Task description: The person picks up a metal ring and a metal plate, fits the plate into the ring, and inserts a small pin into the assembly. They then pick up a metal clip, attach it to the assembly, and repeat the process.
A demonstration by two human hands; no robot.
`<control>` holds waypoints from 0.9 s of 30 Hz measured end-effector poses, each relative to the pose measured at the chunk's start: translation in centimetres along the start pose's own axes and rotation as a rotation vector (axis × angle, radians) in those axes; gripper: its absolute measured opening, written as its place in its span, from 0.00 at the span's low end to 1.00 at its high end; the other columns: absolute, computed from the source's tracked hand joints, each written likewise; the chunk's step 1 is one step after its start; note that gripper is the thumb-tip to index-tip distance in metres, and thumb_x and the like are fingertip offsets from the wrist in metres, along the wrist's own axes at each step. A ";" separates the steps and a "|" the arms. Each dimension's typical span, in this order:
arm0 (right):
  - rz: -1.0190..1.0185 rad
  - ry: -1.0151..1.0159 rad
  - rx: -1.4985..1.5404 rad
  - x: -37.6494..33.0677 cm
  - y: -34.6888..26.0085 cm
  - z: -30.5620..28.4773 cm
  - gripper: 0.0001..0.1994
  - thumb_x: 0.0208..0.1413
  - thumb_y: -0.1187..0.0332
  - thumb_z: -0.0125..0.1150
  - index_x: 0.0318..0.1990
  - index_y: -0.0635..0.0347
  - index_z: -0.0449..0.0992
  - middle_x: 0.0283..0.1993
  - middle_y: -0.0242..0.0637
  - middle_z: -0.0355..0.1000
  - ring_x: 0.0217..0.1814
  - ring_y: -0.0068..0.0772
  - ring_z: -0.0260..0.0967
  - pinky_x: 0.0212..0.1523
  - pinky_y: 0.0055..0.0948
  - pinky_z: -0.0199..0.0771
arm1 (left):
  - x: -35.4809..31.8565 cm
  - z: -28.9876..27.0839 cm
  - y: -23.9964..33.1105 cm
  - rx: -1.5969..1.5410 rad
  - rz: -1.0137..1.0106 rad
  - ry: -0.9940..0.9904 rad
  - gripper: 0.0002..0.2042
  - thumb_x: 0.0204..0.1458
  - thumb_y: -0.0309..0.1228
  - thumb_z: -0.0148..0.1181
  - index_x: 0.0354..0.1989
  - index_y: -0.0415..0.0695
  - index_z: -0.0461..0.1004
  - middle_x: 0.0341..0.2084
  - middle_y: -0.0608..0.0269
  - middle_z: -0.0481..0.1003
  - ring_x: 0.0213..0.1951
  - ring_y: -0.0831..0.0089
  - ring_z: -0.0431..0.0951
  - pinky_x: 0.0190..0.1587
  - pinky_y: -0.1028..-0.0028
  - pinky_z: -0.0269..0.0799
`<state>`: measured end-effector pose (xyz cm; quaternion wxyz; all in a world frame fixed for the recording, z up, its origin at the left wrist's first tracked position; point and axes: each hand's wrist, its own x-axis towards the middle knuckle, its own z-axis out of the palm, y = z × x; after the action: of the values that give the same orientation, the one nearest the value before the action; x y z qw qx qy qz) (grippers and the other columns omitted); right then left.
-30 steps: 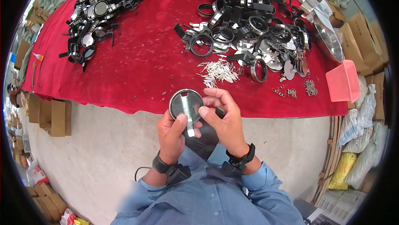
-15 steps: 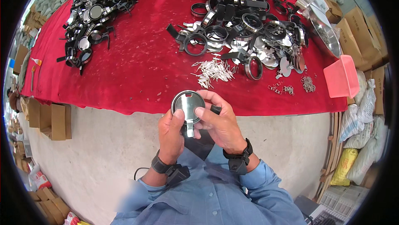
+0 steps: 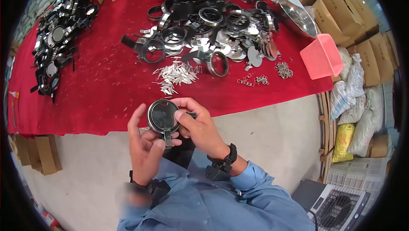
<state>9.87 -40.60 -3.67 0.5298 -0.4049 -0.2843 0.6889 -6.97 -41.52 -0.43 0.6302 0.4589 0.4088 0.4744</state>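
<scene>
Above the near table edge I hold a round lid (image 3: 163, 118), a black ring with a silver rim around a shiny metal disc. A small metal tab (image 3: 167, 136) sticks out at its lower edge. My right hand (image 3: 201, 129) is closed on the lid's right side, thumb on the disc and fingers behind. A short black piece juts out beside that thumb. My left hand (image 3: 145, 150) supports the lid from the left and below. Its index finger is raised away from the ring, its thumb is by the tab, and its other fingers are partly hidden.
On the red-covered table (image 3: 106, 90) lie a heap of black rings (image 3: 211, 16), metal discs (image 3: 254, 56), small white pins (image 3: 175, 76) and wire clips (image 3: 283, 70). Assembled lids (image 3: 57, 35) are piled at left. A pink bin (image 3: 322, 56) stands at the right edge.
The view has shifted right. My left hand has loosened: its index finger has lifted off the ring and its thumb has moved from the disc down beside the tab. The right hand keeps its hold.
</scene>
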 end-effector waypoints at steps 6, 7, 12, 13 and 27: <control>-0.147 0.059 -0.325 -0.8 -0.7 -2.4 0.11 0.70 0.68 0.55 0.53 0.62 0.79 0.34 0.24 0.73 0.29 0.09 0.63 0.28 0.16 0.62 | 0.1 -0.8 -1.7 -0.006 -0.011 -0.276 0.19 0.57 0.28 0.56 0.56 0.35 0.67 0.42 0.46 0.80 0.42 0.60 0.87 0.47 0.62 0.87; -0.298 0.166 -0.552 -0.7 -1.4 -3.9 0.10 0.68 0.70 0.58 0.52 0.63 0.79 0.37 0.29 0.76 0.32 0.16 0.68 0.33 0.22 0.69 | 0.1 -0.8 -1.6 -0.044 -0.022 -0.213 0.17 0.56 0.28 0.57 0.53 0.36 0.67 0.41 0.47 0.80 0.42 0.60 0.87 0.46 0.62 0.87; -0.801 0.655 -1.468 0.4 -6.5 -11.5 0.08 0.59 0.76 0.64 0.45 0.61 0.80 0.38 0.42 0.76 0.33 0.44 0.76 0.32 0.38 0.76 | 0.9 -1.7 -1.7 -0.204 -0.059 -0.112 0.14 0.54 0.19 0.51 0.49 0.36 0.69 0.41 0.48 0.80 0.41 0.61 0.87 0.46 0.63 0.86; -0.805 0.650 -1.470 0.3 -6.6 -12.1 0.08 0.59 0.76 0.64 0.45 0.61 0.80 0.38 0.42 0.76 0.33 0.44 0.76 0.32 0.38 0.76 | 1.0 -1.8 -1.8 -0.188 -0.053 -0.102 0.12 0.56 0.21 0.53 0.49 0.36 0.69 0.41 0.48 0.80 0.41 0.61 0.87 0.44 0.63 0.87; -0.453 0.571 -0.658 0.4 -7.1 -11.6 0.05 0.64 0.72 0.66 0.41 0.64 0.82 0.34 0.32 0.81 0.37 0.16 0.74 0.37 0.22 0.72 | 1.1 -1.6 -2.0 -0.213 -0.061 -0.023 0.13 0.54 0.24 0.52 0.48 0.38 0.70 0.44 0.45 0.79 0.38 0.62 0.86 0.38 0.66 0.86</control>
<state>23.31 -38.69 -3.87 0.5671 -0.6514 -0.4113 0.2915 -7.83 -40.42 -2.81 0.6941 0.3820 0.3628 0.4906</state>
